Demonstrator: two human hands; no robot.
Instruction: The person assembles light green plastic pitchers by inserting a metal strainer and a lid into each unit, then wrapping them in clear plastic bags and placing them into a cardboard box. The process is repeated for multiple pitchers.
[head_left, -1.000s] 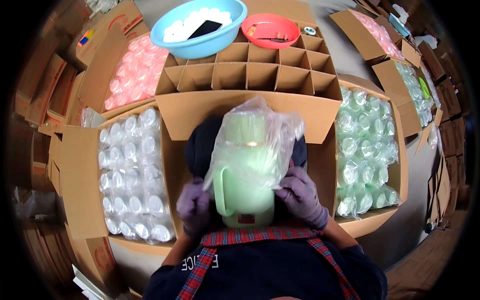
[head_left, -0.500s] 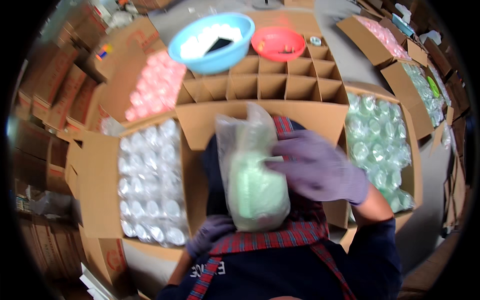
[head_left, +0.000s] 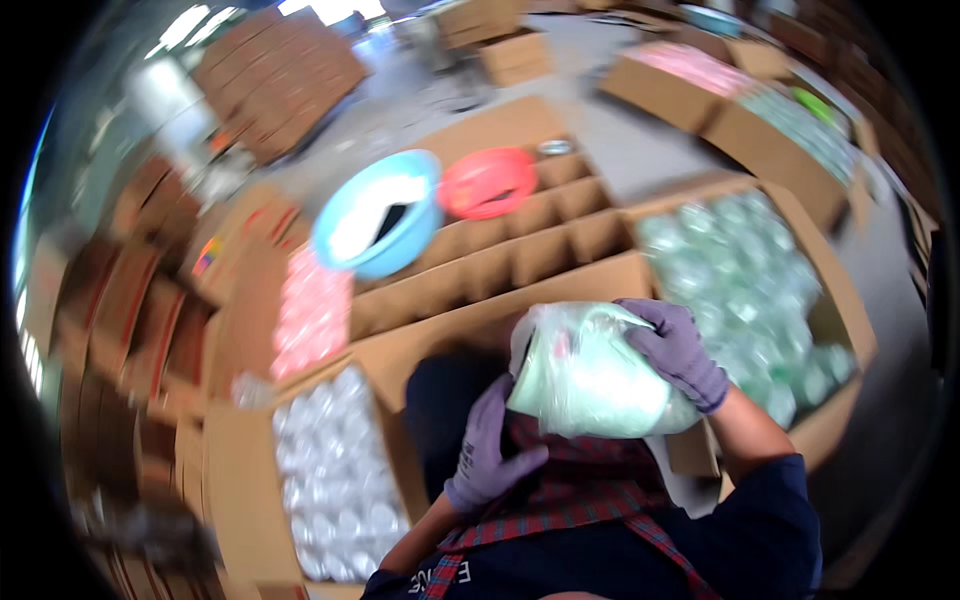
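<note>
The right grip (head_left: 678,352) clasped the bagged green jug (head_left: 592,388) at its upper right; the left grip (head_left: 484,452) stood spread, just left.

Grey floor (head_left: 640,165) opens out toward one o'clock, paler there, and runs on in a darker strip near four. Daylight (head_left: 340,10) glares at eleven o'clock, bleaching that edge of the room. Just inside it — between ten and eleven — rises a block of stacked cartons (head_left: 280,80). A lone box (head_left: 515,58) sits at twelve. Brown boxes (head_left: 150,310) crowd nine o'clock; behind them, at ten, everything is pale, greenish and blurred.
</note>
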